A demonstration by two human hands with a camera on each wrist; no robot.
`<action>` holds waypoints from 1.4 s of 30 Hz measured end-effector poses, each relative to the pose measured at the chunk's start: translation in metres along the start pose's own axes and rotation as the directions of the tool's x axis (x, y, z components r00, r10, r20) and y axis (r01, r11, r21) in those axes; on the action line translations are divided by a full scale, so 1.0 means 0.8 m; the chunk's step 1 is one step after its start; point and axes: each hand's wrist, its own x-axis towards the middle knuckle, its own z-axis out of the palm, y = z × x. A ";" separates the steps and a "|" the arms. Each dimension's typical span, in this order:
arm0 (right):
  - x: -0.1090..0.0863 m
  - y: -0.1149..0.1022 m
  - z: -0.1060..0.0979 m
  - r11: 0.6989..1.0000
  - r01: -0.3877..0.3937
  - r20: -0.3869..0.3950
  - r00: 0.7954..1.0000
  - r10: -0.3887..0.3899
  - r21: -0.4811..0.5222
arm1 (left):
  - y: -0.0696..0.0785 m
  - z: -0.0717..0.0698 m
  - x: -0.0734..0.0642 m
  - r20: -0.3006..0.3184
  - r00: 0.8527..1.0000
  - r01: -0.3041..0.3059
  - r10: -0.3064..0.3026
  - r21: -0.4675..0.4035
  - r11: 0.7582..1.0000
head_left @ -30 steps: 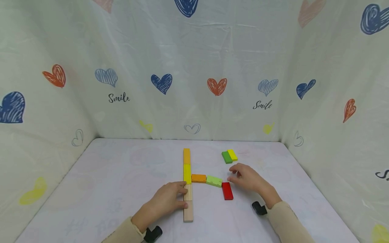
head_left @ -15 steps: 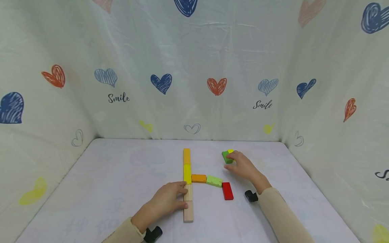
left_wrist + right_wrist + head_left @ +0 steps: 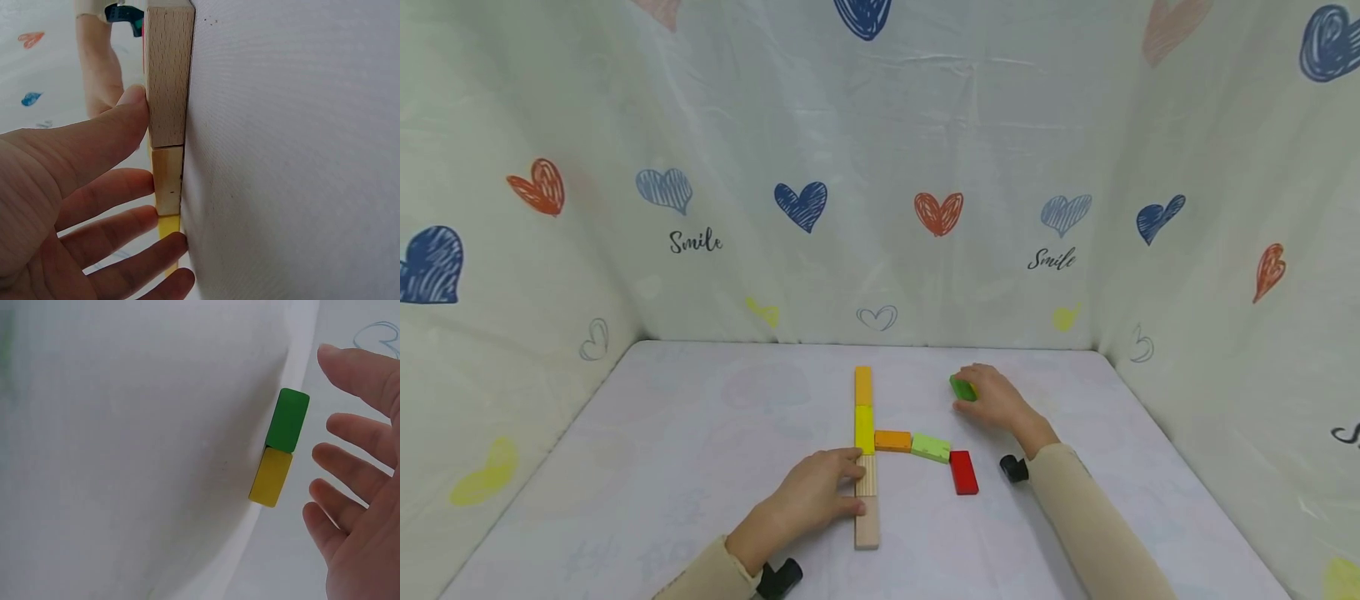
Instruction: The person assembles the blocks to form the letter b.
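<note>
My left hand (image 3: 811, 490) rests along the left side of a straight row of blocks, fingertips at a striped wooden block (image 3: 868, 477) and the thumb at a plain wooden block (image 3: 867, 529). In the left wrist view its fingers are spread and loosely bent. At the back right, my right hand (image 3: 996, 400) reaches over a green block (image 3: 962, 388) and a yellow block (image 3: 270, 477), which lie side by side. The right wrist view has thumb and fingers parted around this pair, with a gap showing. Most of the yellow block is hidden by the hand in the head view.
The row continues backward with a yellow block (image 3: 864, 429) and an amber block (image 3: 863, 385). From it an orange block (image 3: 892, 442), a light green block (image 3: 931, 447) and a red block (image 3: 964, 472) curve rightward. A heart-printed curtain (image 3: 880, 250) surrounds the white tabletop (image 3: 700, 433).
My right hand has moved back from beside the red block to the green and yellow blocks, covering the yellow one. The left hand and the row have stayed put.
</note>
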 end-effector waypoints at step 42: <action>-0.012 -0.011 0.005 0.996 0.060 0.063 0.996 -0.056 -0.063 | 0.002 -0.001 -0.001 0.009 1.000 0.021 -0.021 0.000 1.000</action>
